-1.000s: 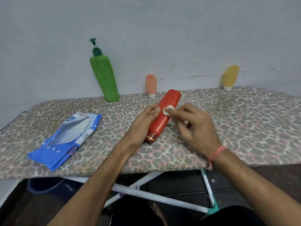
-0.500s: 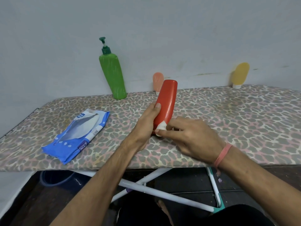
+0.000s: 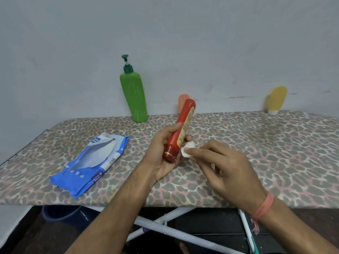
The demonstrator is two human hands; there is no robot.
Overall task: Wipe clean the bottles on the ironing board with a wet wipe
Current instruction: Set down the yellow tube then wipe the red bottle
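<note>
The red bottle [image 3: 180, 132] has been turned in the left hand [image 3: 161, 154] so its yellow label shows, and the wet wipe [image 3: 187, 150] has been drawn down beside the bottle's cap end.

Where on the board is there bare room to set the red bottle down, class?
Bare cover lies right of the right hand, running to the yellow tube, and between the green bottle and wipe pack. The middle is crowded: the left hand grips the red bottle, the wipe beside it.

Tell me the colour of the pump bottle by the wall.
Green pump bottle, darker green pump; head view.
</note>
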